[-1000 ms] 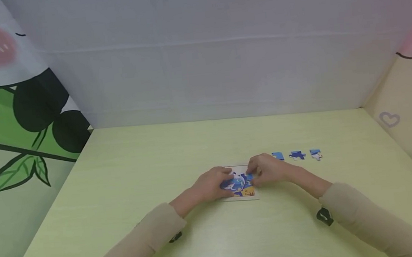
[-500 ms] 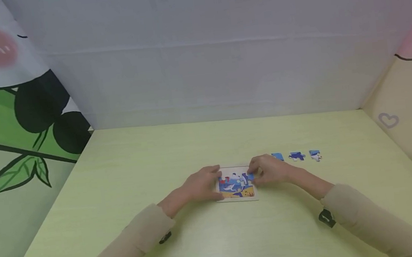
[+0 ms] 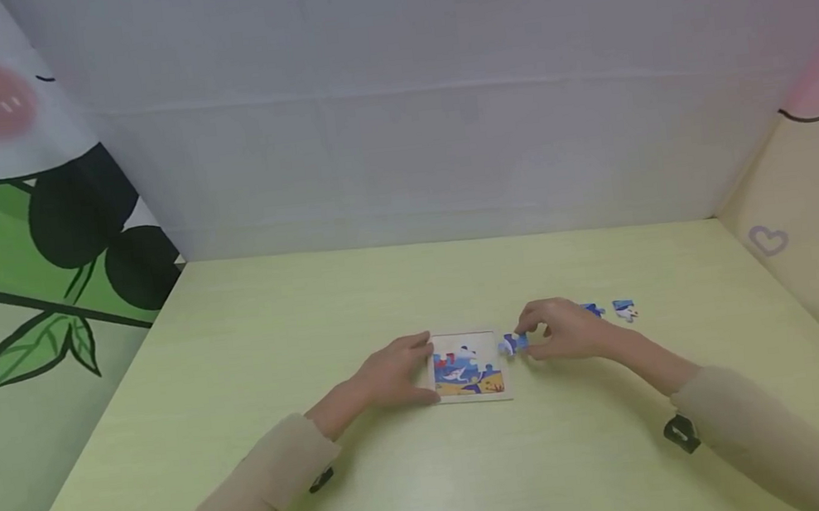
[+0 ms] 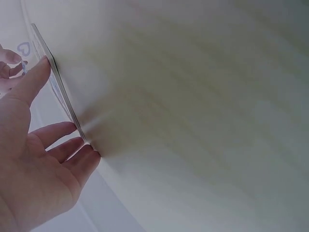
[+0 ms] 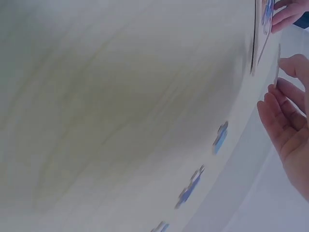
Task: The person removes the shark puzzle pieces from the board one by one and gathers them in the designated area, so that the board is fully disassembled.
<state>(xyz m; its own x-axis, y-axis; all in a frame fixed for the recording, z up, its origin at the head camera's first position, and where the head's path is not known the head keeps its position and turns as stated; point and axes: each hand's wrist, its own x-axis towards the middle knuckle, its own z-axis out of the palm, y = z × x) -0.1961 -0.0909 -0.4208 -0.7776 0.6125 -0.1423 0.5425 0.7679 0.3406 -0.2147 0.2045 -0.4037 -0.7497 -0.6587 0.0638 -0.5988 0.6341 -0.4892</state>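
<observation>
A small square puzzle board (image 3: 468, 366) with a blue, white and orange picture lies flat on the pale green table (image 3: 432, 470). My left hand (image 3: 421, 367) rests against the board's left edge, its fingers (image 4: 58, 133) fairly straight along the thin rim (image 4: 60, 89). My right hand (image 3: 531, 341) is just right of the board and pinches a blue puzzle piece (image 3: 514, 344), which shows edge-on in the right wrist view (image 5: 276, 67). The board's upper right corner shows a bare patch.
Two loose blue pieces (image 3: 593, 310) (image 3: 625, 309) lie in a row right of my right hand; the right wrist view shows three (image 5: 219, 137) (image 5: 190, 186) (image 5: 159, 226). Walls close the table at the back and both sides.
My right hand has drawn a blue piece off the board's right side and moved right, covering the nearest loose piece. My left hand slid from the board's top to its left edge.
</observation>
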